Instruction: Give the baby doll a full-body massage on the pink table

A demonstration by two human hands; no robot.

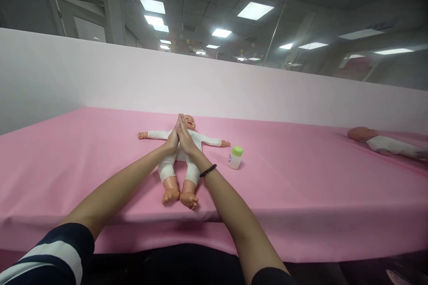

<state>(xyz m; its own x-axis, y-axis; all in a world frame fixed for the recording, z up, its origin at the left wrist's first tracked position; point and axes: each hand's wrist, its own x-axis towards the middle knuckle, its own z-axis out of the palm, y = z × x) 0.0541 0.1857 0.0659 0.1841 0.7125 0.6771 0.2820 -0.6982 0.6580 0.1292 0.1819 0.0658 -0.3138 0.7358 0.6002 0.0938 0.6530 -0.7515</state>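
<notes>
My left hand [172, 139] and my right hand [185, 136] are pressed palm to palm, with the fingers straight and pointing away from me. They are above the chest of a baby doll [192, 173], which lies on its back on the pink cover with arms spread and feet toward me. It wears a white suit that leaves its hands and feet bare. Part of its head and chest is hidden behind my hands. Neither hand holds anything. To the right of the doll stands a small clear bottle [235, 160] with a green cap.
The pink-covered table [294, 173] spans the view, its front edge close to me. A second doll [388, 143] lies at the far right. Behind the table rises a low white wall [234, 91] with glass above it.
</notes>
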